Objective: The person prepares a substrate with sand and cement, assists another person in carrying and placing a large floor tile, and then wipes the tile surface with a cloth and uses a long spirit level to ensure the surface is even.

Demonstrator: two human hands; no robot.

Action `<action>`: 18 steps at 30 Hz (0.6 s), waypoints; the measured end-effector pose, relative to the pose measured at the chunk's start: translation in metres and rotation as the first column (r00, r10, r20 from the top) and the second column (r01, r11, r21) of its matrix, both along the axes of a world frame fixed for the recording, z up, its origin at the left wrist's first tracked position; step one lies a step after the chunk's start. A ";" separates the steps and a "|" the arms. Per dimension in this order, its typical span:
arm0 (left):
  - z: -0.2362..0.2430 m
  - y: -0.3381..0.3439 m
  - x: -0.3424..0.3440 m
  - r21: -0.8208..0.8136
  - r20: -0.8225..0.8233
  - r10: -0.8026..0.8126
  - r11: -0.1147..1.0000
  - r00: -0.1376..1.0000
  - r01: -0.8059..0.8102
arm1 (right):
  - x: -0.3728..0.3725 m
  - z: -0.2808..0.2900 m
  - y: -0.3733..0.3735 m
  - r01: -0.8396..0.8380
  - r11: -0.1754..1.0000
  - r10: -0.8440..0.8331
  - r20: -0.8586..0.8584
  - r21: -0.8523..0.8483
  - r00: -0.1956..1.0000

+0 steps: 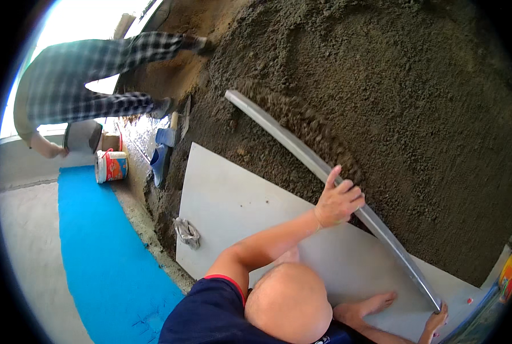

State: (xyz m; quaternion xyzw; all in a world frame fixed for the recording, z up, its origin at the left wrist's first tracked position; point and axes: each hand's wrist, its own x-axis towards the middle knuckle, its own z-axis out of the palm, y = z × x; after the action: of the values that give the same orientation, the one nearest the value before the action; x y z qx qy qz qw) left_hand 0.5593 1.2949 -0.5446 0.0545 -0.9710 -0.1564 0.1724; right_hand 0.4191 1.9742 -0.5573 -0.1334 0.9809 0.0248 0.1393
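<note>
A long silver metal screed bar [284,136] lies slantwise over the rough dark mortar bed [416,103]. My left hand [339,202] grips it about the middle, with the thumb and fingers over its upper edge. At the bar's near right end my right hand [436,322] is closed around it, partly cut off by the lower rim. A ridge of loose mortar [313,123] is heaped along the bar's far side. My bent knee and bare foot are over a large pale board [233,183] on this side of the bar.
A crumpled grey cloth [187,233] lies on the board's left part. Left of it run a bright blue floor strip [101,246], blue slippers [159,163], a trowel [185,117] and a paint bucket [112,166]. Another person in checked trousers [107,63] bends over, holding a dark bucket [83,136].
</note>
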 end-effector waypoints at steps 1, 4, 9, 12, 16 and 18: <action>-0.006 -0.013 -0.014 -0.055 -0.010 0.006 0.998 1.000 -0.007 | 0.001 -0.004 -0.013 0.030 0.999 -0.029 -0.023 0.033 0.999; -0.010 -0.070 -0.074 -0.106 0.085 -0.037 0.993 0.996 0.045 | 0.010 0.008 -0.090 0.125 0.988 -0.117 -0.086 0.091 0.989; -0.003 -0.178 -0.208 -0.315 0.042 0.042 0.949 0.998 -0.027 | -0.013 0.000 -0.212 0.184 0.982 -0.179 -0.131 0.029 0.975; 0.007 -0.212 -0.265 -0.336 0.176 0.247 0.925 0.953 -0.178 | -0.023 0.027 -0.297 0.142 0.988 -0.147 -0.090 -0.062 0.985; 0.026 -0.191 -0.246 -0.339 0.176 0.029 0.940 0.984 0.033 | -0.012 0.038 -0.274 0.174 0.976 -0.174 0.008 -0.133 0.985; 0.029 -0.174 -0.190 -0.279 0.117 -0.037 0.958 0.992 0.068 | 0.011 0.042 -0.235 0.166 0.979 -0.158 0.068 -0.121 0.985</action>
State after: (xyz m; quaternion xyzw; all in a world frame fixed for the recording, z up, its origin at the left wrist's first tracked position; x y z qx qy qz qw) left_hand 0.3691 1.1208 -0.5154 0.0119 -0.9925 -0.0175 0.1203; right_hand 0.4303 1.7390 -0.5150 -0.0623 0.9836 -0.0528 0.1608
